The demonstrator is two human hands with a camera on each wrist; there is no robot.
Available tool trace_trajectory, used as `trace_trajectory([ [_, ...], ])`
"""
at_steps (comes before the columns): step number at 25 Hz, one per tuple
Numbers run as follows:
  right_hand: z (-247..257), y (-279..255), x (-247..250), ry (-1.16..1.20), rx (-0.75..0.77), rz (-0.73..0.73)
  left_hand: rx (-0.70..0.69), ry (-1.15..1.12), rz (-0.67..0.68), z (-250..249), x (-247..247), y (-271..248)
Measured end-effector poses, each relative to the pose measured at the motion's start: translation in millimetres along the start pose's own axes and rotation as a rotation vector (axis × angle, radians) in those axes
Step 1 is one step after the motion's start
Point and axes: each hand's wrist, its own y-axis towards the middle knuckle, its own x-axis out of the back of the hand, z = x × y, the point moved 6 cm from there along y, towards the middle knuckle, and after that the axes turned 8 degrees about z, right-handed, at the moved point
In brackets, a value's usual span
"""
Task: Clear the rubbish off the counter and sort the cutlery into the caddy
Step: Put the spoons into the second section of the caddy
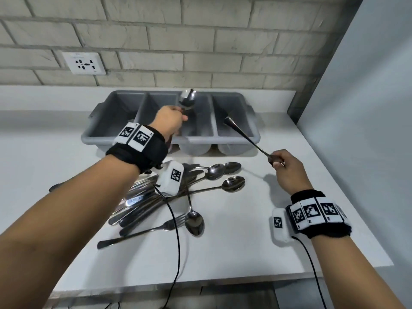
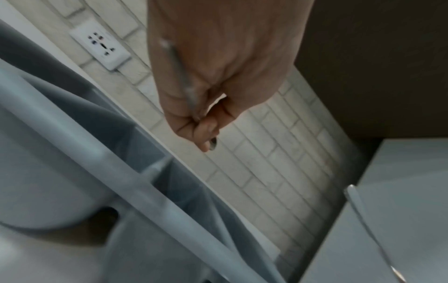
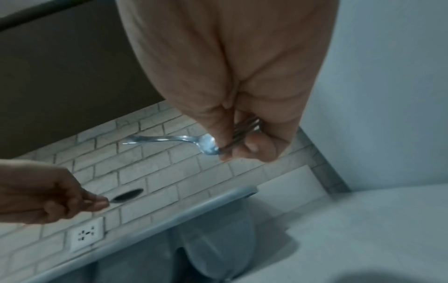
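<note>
Grey plastic, long and split into four boxes side by side, the cutlery caddy [image 1: 116, 134] sits at the back of the white tabletop [image 1: 278, 219], close to the pale brick wall [image 1: 200, 41].

The left hand [image 1: 170, 121] is up over the caddy, above the wall between the second and third box from the left. Its fingers [image 2: 203, 132] are curled tight round the thin handle of a shiny metal spoon [image 1: 188, 99]. The spoon's round bowl sticks up past the hand, toward the wall.

The right hand [image 1: 287, 169] hangs over the tabletop, just in front of the caddy's right end. Its fingers [image 3: 252, 147] are pinched round the pronged end of a shiny metal fork [image 1: 245, 136]. The fork's long handle slants up and to the left, and its wide tip is above the box on the far right. From the right wrist view the prongs show between the curled fingers.

A heap of loose silver spoons, forks and knives [image 1: 169, 197] lies on the tabletop in front of the caddy, between the two arms. Some handles cross over each other.

A white wall socket [image 1: 84, 63] is set in the bricks to the left. Black wrist bands with black-and-white square tags [image 1: 316, 214] wrap both wrists.
</note>
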Motion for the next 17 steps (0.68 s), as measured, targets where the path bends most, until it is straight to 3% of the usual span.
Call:
trace_trajectory([
  [7,70,10,-69,0.092,-0.013,0.102,0.209,0.322,0.076,24,57,41],
  [12,111,24,-103,0.124,-0.031,0.132,0.192,0.52,0.082,30,68,57],
  [15,131,35,-118,0.132,-0.044,0.08,0.079,0.205,-0.026,31,74,65],
  [17,142,42,-132,0.17,-0.05,0.086,-0.04,0.017,0.037,25,65,54],
])
